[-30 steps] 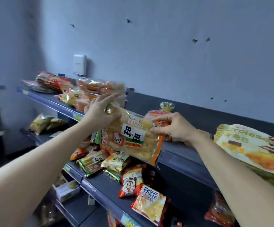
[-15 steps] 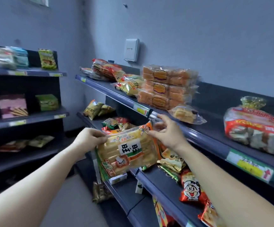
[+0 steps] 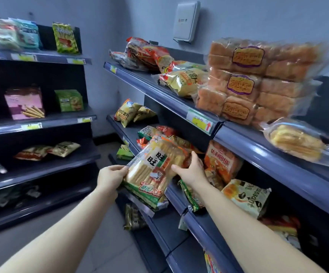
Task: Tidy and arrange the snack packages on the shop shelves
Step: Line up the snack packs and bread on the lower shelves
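Two hands, left hand [image 3: 110, 175] and right hand [image 3: 191, 168], gripping cracker pack [image 3: 155, 166] labelled 旺旺; orange bag [image 3: 223, 161] 达利园派 beside

Head-worn wide-angle view, forward and down, near shelves [image 3: 159, 96]

Corner of a small shop under dim, even indoor light. Pale blue-grey walls [image 3: 268, 20], with a white plastic wall box [image 3: 186, 21] mounted high on the right. Dark blue-grey metal furniture on both sides: a left-hand shelving unit [image 3: 41, 166] and a right-hand shelving unit [image 3: 258, 146], yellow-green price labels [image 3: 200, 122] clipped along the front edges. Plain grey floor [image 3: 108, 247] in between.
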Action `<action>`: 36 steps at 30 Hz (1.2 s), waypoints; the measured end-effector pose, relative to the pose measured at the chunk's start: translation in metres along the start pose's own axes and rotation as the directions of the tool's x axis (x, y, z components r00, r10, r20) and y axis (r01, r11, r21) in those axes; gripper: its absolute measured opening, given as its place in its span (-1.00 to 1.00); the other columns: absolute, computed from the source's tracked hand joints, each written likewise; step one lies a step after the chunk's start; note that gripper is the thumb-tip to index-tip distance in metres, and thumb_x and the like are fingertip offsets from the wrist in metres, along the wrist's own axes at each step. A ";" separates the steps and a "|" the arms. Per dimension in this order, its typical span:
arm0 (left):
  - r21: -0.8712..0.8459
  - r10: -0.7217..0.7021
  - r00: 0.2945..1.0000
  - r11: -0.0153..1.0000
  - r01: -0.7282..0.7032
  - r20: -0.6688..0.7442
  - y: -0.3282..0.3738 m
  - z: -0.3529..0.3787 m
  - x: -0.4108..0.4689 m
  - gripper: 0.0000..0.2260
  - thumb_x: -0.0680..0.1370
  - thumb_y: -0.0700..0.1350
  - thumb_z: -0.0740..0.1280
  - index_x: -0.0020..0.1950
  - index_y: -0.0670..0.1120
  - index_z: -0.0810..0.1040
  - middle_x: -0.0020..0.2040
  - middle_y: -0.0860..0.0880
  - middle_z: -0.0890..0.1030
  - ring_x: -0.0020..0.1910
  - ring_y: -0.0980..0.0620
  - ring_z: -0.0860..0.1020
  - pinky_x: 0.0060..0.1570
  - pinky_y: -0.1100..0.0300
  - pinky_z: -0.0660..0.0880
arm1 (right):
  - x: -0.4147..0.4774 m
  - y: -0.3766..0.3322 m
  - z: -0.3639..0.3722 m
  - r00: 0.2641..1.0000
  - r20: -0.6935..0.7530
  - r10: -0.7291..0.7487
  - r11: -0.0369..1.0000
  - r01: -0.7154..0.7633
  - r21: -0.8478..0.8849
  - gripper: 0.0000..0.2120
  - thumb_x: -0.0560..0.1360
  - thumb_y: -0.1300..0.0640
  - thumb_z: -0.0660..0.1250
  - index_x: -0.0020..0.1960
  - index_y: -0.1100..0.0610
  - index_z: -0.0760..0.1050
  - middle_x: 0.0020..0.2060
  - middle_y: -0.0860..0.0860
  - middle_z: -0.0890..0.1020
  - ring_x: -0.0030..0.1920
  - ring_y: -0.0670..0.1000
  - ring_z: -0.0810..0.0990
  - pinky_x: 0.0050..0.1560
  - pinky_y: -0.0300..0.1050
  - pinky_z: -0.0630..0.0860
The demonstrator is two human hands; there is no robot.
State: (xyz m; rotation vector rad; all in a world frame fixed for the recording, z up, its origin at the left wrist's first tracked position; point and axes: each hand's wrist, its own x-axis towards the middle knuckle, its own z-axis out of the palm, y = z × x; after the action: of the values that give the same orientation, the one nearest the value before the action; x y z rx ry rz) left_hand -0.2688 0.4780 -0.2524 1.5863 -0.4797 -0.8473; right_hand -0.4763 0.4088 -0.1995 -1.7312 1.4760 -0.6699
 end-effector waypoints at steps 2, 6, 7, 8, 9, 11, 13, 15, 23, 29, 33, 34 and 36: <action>-0.098 -0.052 0.999 0.994 0.051 -0.004 0.010 0.010 0.014 -0.93 0.54 -0.18 0.38 -0.11 -0.15 0.64 -0.32 -0.12 0.56 -0.52 0.01 0.46 -0.58 0.25 0.43 | 0.019 -0.004 0.006 0.995 0.079 0.067 0.984 -0.079 0.162 -0.19 0.50 0.01 0.39 0.56 0.14 -0.02 0.50 0.11 0.20 0.46 0.12 0.24 0.34 0.00 0.29; -0.178 -0.099 0.994 0.978 0.106 0.050 0.021 0.027 0.040 -0.93 0.56 -0.20 0.36 -0.04 -0.17 0.64 -0.31 -0.11 0.58 -0.51 -0.01 0.49 -0.44 0.16 0.48 | 0.048 -0.005 0.023 0.948 0.293 0.124 0.880 -0.242 0.408 -0.51 0.49 0.06 0.42 0.35 0.20 0.40 0.17 0.13 0.60 0.04 0.05 0.60 -0.13 -0.09 0.60; -0.172 -0.103 0.993 0.979 0.113 0.063 0.022 0.031 0.044 -0.92 0.56 -0.19 0.36 -0.04 -0.16 0.64 -0.31 -0.10 0.58 -0.52 0.01 0.48 -0.43 0.17 0.47 | 0.055 -0.004 0.027 0.950 0.289 0.120 0.877 -0.238 0.417 -0.60 0.48 0.09 0.43 0.25 0.20 0.47 0.07 0.12 0.65 -0.02 0.04 0.63 -0.11 -0.06 0.62; -0.165 -0.105 0.991 0.979 0.117 0.077 0.023 0.035 0.049 -0.92 0.56 -0.18 0.36 -0.04 -0.14 0.64 -0.32 -0.10 0.57 -0.54 0.02 0.45 -0.44 0.19 0.47 | 0.063 -0.003 0.031 0.958 0.261 0.121 0.876 -0.227 0.426 -0.65 0.47 0.12 0.44 0.20 0.21 0.51 0.02 0.12 0.67 -0.04 0.06 0.65 -0.01 0.01 0.62; -0.164 -0.102 0.991 0.980 0.116 0.091 0.025 0.038 0.054 -0.92 0.56 -0.18 0.36 -0.04 -0.13 0.64 -0.32 -0.09 0.56 -0.55 0.03 0.42 -0.44 0.20 0.46 | 0.070 -0.004 0.033 0.967 0.223 0.122 0.874 -0.211 0.437 -0.66 0.46 0.15 0.44 0.19 0.22 0.52 0.00 0.12 0.68 -0.02 0.08 0.65 0.10 0.07 0.59; -0.167 -0.090 0.988 0.980 0.111 0.125 0.030 0.045 0.065 -0.91 0.58 -0.17 0.33 -0.01 -0.10 0.63 -0.31 -0.07 0.54 -0.50 0.02 0.41 -0.39 0.18 0.47 | 0.084 -0.007 0.036 0.982 0.138 0.126 0.866 -0.176 0.468 -0.68 0.47 0.20 0.43 0.20 0.22 0.52 0.01 0.12 0.67 0.02 0.11 0.64 0.20 0.15 0.53; -0.165 -0.058 0.986 0.983 0.083 0.155 0.035 0.052 0.080 -0.88 0.59 -0.19 0.29 0.00 -0.07 0.62 -0.26 -0.05 0.57 -0.41 0.02 0.48 -0.39 0.20 0.50 | 0.099 -0.007 0.039 0.990 0.034 0.136 0.869 -0.136 0.477 -0.71 0.49 0.21 0.40 0.21 0.20 0.51 0.02 0.08 0.65 0.04 0.09 0.62 0.18 0.08 0.53; -0.139 -0.026 0.983 0.989 0.052 0.184 0.037 0.059 0.098 -0.87 0.59 -0.22 0.29 0.02 -0.07 0.62 -0.18 -0.05 0.60 -0.28 0.01 0.54 -0.34 0.18 0.51 | 0.112 -0.005 0.039 0.984 -0.080 0.161 0.887 -0.109 0.448 -0.75 0.53 0.20 0.35 0.20 0.17 0.49 -0.04 -0.01 0.61 -0.05 -0.01 0.56 -0.01 -0.11 0.48; 0.210 -0.085 0.908 0.978 -0.003 0.411 0.020 0.084 0.165 -0.80 0.53 -0.25 0.35 0.13 -0.11 0.62 -0.20 -0.10 0.55 -0.30 -0.03 0.42 -0.24 0.12 0.41 | 0.152 0.027 0.036 0.818 -0.460 0.345 0.915 -0.183 0.361 -0.63 0.57 0.11 0.26 0.37 0.11 0.38 0.25 0.09 0.52 0.23 0.16 0.51 0.23 0.03 0.42; 0.487 -0.233 0.813 0.870 -0.072 0.534 -0.008 0.114 0.193 -0.80 0.55 -0.13 0.37 0.14 -0.13 0.50 -0.03 -0.09 0.58 -0.14 -0.04 0.53 -0.12 0.09 0.51 | 0.152 0.042 0.029 0.631 -0.671 0.389 0.916 -0.341 0.211 -0.68 0.58 0.04 0.23 0.32 0.03 0.40 0.23 0.16 0.55 0.19 0.26 0.52 0.16 0.17 0.49; 0.604 -0.229 0.846 0.786 -0.131 0.481 -0.023 0.141 0.205 -0.46 0.53 -0.05 0.38 0.43 -0.12 0.25 0.32 -0.14 0.36 0.07 -0.11 0.51 -0.17 0.09 0.45 | 0.147 0.060 0.031 0.598 -0.679 0.426 0.898 -0.373 0.234 -0.71 0.58 0.10 0.24 0.30 0.05 0.44 0.23 0.15 0.54 0.20 0.24 0.51 0.15 0.09 0.47; 0.605 -0.223 0.857 0.787 -0.122 0.464 -0.024 0.147 0.208 -0.44 0.54 -0.05 0.36 0.45 -0.15 0.20 0.34 -0.17 0.33 0.06 -0.12 0.51 -0.21 0.09 0.43 | 0.147 0.065 0.033 0.588 -0.678 0.442 0.891 -0.374 0.257 -0.71 0.58 0.11 0.25 0.30 0.06 0.44 0.23 0.14 0.53 0.20 0.23 0.51 0.16 0.08 0.47; 0.538 -0.242 0.873 0.842 -0.028 0.424 -0.028 0.159 0.219 -0.54 0.55 -0.07 0.34 0.33 -0.20 0.22 0.11 -0.17 0.46 -0.16 -0.06 0.49 -0.34 0.13 0.38 | 0.146 0.074 0.038 0.561 -0.673 0.482 0.872 -0.386 0.303 -0.71 0.57 0.11 0.26 0.28 0.08 0.46 0.22 0.14 0.54 0.18 0.20 0.52 0.16 0.06 0.49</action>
State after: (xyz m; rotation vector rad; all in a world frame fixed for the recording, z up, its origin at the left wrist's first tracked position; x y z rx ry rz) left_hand -0.2501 0.2203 -0.3377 1.9178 -1.0636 -1.2888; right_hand -0.4607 0.2698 -0.2931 -0.9120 2.2533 -1.2339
